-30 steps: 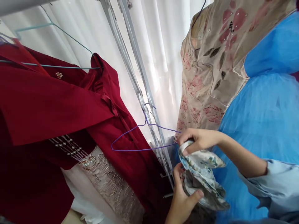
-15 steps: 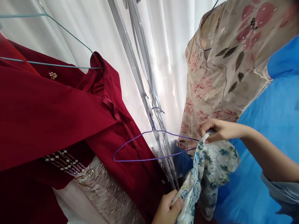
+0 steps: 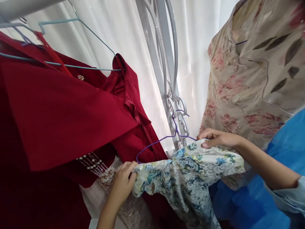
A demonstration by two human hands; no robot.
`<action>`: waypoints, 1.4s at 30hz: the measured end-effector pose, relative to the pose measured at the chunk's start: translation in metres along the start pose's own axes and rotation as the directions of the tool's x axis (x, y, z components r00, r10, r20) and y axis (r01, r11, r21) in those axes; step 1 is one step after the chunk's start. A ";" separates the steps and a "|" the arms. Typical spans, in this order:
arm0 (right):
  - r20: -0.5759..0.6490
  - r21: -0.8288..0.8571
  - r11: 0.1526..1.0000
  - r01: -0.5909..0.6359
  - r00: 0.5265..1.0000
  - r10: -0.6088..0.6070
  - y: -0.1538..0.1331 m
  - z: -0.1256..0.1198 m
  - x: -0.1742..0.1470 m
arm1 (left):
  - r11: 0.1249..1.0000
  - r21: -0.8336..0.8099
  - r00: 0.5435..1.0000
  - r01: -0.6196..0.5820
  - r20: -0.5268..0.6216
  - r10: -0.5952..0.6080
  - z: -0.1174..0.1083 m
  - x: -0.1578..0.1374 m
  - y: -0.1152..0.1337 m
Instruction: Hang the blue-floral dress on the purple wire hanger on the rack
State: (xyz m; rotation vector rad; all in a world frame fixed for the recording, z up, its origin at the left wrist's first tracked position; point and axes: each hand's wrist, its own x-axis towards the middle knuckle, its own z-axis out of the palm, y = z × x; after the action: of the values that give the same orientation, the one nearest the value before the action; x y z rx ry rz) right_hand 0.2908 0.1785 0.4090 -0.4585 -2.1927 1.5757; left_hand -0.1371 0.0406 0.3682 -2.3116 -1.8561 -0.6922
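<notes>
A white dress with blue and yellow-green flowers hangs stretched between my hands. My left hand is closed on its left shoulder, close to the lower left corner of a purple wire hanger. My right hand pinches the neckline near the right shoulder, where the hanger's right arm runs behind the cloth. The hanger's left arm still shows above the dress, and its hook is at the white metal scrollwork. The dress's lower part goes out of view at the bottom.
Dark red garments hang on a teal hanger at left. A beige dress with pink flowers and a blue cloth are at right. A white metal stand rises before a white curtain.
My left hand has moved up and left, spreading the dress across the front of the hanger. My right hand has the cloth over the hanger's right arm. The view has shifted slightly left.
</notes>
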 end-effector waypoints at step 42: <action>0.040 0.263 0.947 -0.187 0.982 0.183 -0.033 -0.003 -0.022 | 0.885 -0.442 0.979 0.144 -0.064 -0.191 0.003 0.026 0.046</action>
State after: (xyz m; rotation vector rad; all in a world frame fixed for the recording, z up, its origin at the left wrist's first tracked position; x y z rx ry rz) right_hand 0.3101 0.1597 0.4380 -0.5834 -1.9548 1.9456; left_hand -0.0887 0.0534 0.3854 -2.3044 -2.0385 -1.3535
